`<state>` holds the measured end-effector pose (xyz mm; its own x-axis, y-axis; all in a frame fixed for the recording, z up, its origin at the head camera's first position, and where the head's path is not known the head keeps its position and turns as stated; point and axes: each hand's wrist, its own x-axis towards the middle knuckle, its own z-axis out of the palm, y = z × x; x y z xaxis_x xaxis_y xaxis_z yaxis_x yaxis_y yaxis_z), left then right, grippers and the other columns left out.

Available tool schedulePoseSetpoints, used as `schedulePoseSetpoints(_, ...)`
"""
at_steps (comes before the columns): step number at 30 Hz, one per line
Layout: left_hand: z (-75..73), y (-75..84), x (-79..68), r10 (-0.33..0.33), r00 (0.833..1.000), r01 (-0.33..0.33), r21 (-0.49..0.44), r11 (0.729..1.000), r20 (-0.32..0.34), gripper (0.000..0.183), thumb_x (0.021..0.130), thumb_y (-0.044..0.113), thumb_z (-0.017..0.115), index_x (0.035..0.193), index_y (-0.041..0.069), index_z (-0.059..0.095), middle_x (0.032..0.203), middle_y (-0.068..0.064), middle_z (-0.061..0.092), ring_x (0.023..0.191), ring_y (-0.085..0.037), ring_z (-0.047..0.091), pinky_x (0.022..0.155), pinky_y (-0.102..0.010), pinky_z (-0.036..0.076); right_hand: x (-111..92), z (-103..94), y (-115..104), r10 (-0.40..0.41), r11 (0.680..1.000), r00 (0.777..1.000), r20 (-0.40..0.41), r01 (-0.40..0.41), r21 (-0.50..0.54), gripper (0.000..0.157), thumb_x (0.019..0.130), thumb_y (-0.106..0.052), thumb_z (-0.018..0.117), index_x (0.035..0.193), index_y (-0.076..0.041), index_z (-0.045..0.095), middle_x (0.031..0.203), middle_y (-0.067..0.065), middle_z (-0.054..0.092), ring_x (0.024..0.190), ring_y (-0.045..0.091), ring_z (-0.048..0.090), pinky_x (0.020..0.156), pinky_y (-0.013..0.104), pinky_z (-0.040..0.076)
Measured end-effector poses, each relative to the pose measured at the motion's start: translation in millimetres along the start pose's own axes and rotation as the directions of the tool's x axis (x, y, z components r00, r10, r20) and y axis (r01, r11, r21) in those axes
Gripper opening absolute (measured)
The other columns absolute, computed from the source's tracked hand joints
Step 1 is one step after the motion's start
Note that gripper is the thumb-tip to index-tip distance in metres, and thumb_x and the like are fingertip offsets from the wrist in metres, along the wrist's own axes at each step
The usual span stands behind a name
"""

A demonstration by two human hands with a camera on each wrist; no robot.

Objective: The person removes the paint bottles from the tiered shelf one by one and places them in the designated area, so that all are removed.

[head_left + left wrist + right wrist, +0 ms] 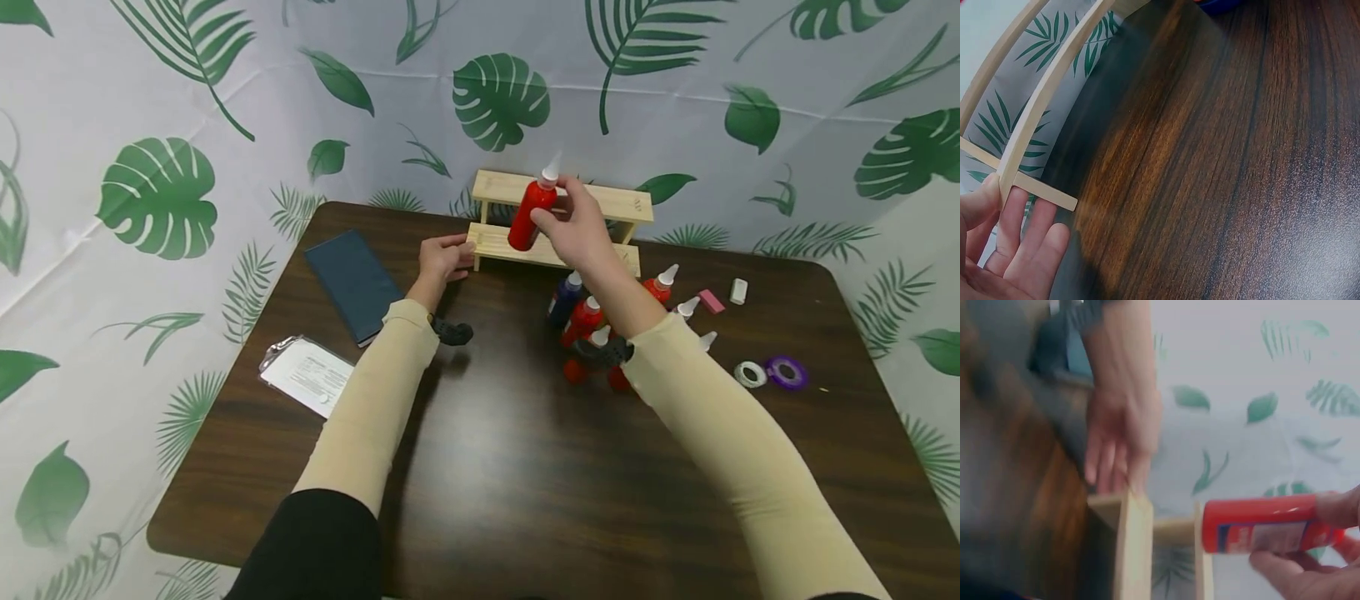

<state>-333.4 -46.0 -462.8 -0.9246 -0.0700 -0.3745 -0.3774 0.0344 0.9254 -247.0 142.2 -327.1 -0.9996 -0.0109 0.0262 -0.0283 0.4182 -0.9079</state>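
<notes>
My right hand (pixel 581 225) grips a red squeeze bottle (pixel 532 215) with a white pointed nozzle, near its top. In the head view the bottle overlaps the two-tier wooden rack (pixel 513 242); the right wrist view shows the bottle's base (pixel 1213 526) close to the upper tier. At the rack's left end, my left hand (pixel 441 257) holds the lower tier, and the left wrist view shows the thumb (pixel 982 200) on one side and fingers (pixel 1013 219) on the other. Below my right forearm stand a dark blue bottle (pixel 564 300) and several red bottles (pixel 582 320), partly hidden.
Left on the dark wooden table (pixel 480 467) lie a navy folder (pixel 352 279) and a clear badge holder with a printed sheet (pixel 311 375). To the right are a pink block (pixel 711 301), a white eraser-like block (pixel 738 291), a white tape roll (pixel 750 367) and a purple one (pixel 802 373).
</notes>
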Motion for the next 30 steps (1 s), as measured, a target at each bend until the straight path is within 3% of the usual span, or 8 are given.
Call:
schedulePoseSetpoints(6,-2.0,0.6,0.3,-0.018,1.0,0.018,-0.008,1.0,0.003,0.034,0.088,0.022,0.071,0.121,0.013,0.068,0.103,-0.009,0.072,0.086,-0.018,0.071,0.077,-0.035,0.057,-53,11.6,19,-0.022,1.0,1.0,0.02,0.023,-0.021,0.05,0.096,-0.011,0.058,0.142,-0.012,0.039,0.138,0.014,0.049,0.12,0.032,0.052,0.1,0.048,0.044)
schedulePoseSetpoints(12,-1.9,0.8,0.0,-0.011,1.0,0.011,-0.008,1.0,0.006,0.034,0.089,0.023,0.07,0.121,0.013,0.068,0.103,-0.009,0.072,0.087,-0.018,0.071,0.076,-0.034,0.058,-85,32.9,52,-0.062,0.989,0.997,-0.039,0.056,-0.134,0.051,0.094,-0.009,0.06,0.141,-0.009,0.04,0.136,0.014,0.052,0.119,0.031,0.053,0.1,0.047,0.044)
schedulePoseSetpoints(18,0.2,3.0,-2.4,0.005,1.0,-0.005,-0.007,1.0,0.006,0.033,0.089,0.022,0.07,0.12,0.013,0.068,0.102,-0.01,0.072,0.088,-0.019,0.07,0.077,-0.035,0.057,-101,45.6,77,-0.018,0.987,0.996,-0.089,0.003,-0.159,0.053,0.093,-0.007,0.06,0.142,-0.01,0.04,0.14,0.013,0.049,0.126,0.028,0.047,0.109,0.046,0.034)
schedulePoseSetpoints(22,-0.3,3.5,-2.9,0.009,1.0,-0.009,-0.01,1.0,0.002,0.034,0.089,0.022,0.07,0.121,0.012,0.068,0.103,-0.011,0.072,0.088,-0.019,0.07,0.078,-0.035,0.057,-105,51.1,90,0.0,0.99,0.995,-0.096,-0.013,-0.143,0.053,0.093,-0.005,0.058,0.142,-0.009,0.038,0.141,0.013,0.048,0.125,0.027,0.048,0.109,0.046,0.034)
schedulePoseSetpoints(30,-0.6,-0.1,-1.2,0.006,1.0,-0.006,-0.007,1.0,-0.003,0.033,0.088,0.023,0.071,0.12,0.013,0.068,0.101,-0.01,0.072,0.085,-0.018,0.071,0.074,-0.033,0.058,-109,60.0,100,0.006,0.99,0.995,-0.1,-0.02,-0.137,0.053,0.092,0.001,0.056,0.141,-0.006,0.037,0.142,0.015,0.046,0.128,0.029,0.046,0.111,0.045,0.032)
